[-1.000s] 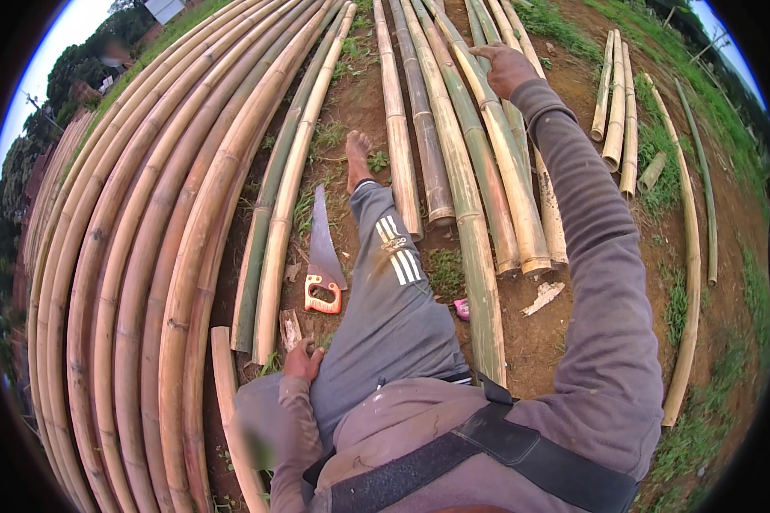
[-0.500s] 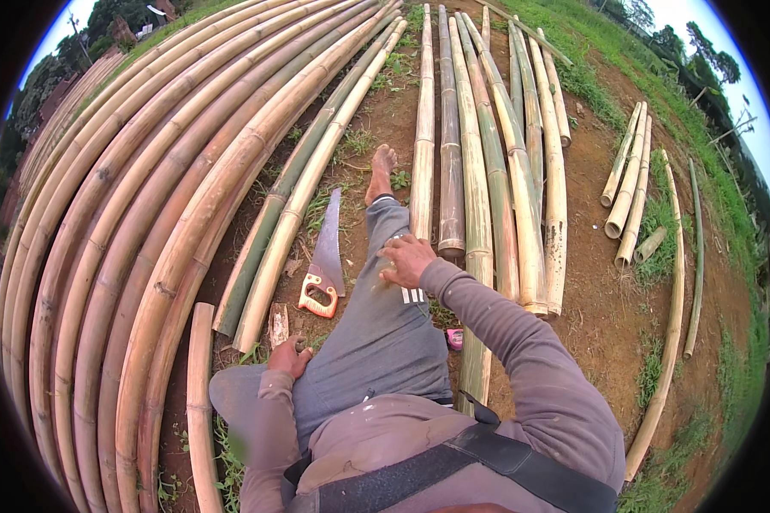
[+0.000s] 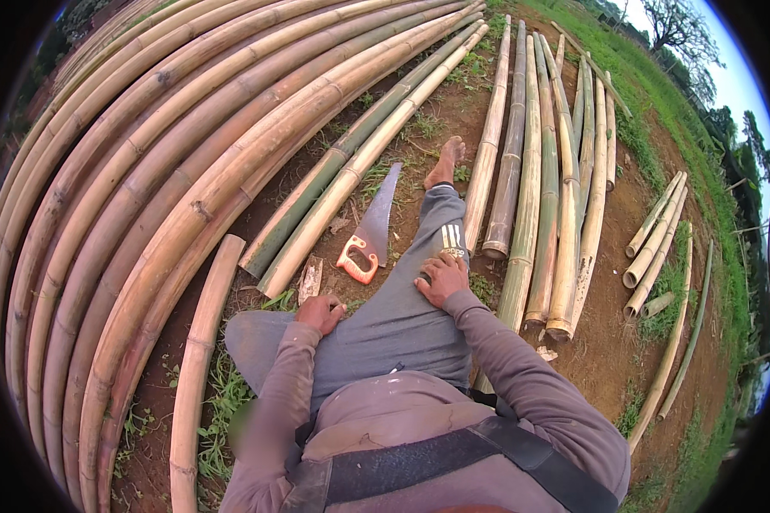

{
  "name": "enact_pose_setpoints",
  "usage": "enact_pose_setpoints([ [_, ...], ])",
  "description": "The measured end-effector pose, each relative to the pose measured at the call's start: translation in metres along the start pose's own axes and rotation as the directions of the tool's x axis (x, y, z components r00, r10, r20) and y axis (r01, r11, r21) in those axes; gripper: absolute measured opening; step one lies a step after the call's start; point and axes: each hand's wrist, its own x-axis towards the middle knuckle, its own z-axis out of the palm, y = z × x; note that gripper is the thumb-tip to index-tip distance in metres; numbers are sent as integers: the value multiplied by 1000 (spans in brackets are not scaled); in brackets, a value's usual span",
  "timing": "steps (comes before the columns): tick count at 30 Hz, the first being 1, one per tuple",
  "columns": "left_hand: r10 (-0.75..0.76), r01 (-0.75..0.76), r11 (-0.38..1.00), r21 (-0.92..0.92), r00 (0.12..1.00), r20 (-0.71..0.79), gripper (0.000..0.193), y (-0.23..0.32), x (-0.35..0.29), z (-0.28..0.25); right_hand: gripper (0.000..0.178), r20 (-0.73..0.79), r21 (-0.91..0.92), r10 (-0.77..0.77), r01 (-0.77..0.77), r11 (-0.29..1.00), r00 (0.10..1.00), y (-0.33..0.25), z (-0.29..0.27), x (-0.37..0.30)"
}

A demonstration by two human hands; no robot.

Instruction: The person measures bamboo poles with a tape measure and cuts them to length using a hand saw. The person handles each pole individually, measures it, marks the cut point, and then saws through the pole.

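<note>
I sit on the ground, one leg in grey trousers [image 3: 389, 316] stretched out and the other folded. My left hand [image 3: 321, 314] rests on the folded leg, empty, with its fingers loosely extended. On the shin of the stretched leg lies my right hand [image 3: 443, 279], fingers spread and nothing in them. A handsaw [image 3: 375, 227] with an orange handle lies on the soil left of that leg, touched by neither hand. Close to my left hand is a short split piece of bamboo [image 3: 310, 280].
Long bamboo poles [image 3: 158, 184] fill the left side in a row. More poles [image 3: 530, 184] lie beyond my right hand. Several short bamboo lengths [image 3: 654, 242] sit farther right. A cut bamboo piece [image 3: 198, 368] lies beside my left arm, and grass [image 3: 659, 158] borders the soil.
My view has turned left, so the scene sits farther right. The right hand has settled flatter on the leg. A pink tape measure seen earlier beside the leg no longer shows.
</note>
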Motion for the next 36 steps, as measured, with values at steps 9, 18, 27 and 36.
enact_pose_setpoints([
  [9,31,70,903,423,973,-227,45,-15,-99,-65,41,-7,-26,-38,38,999,999,-9,4,15],
  [18,-377,161,905,-394,734,-565,74,-118,-140,-54,42,20,-84,18,-16,996,1000,-19,1,22],
  [27,-130,181,968,177,955,-265,51,-51,-82,-90,44,13,-53,38,-37,998,999,-16,-5,24],
  [36,-268,304,906,296,951,-157,56,-57,-28,-90,45,43,-24,65,-64,998,997,-14,-6,18],
])
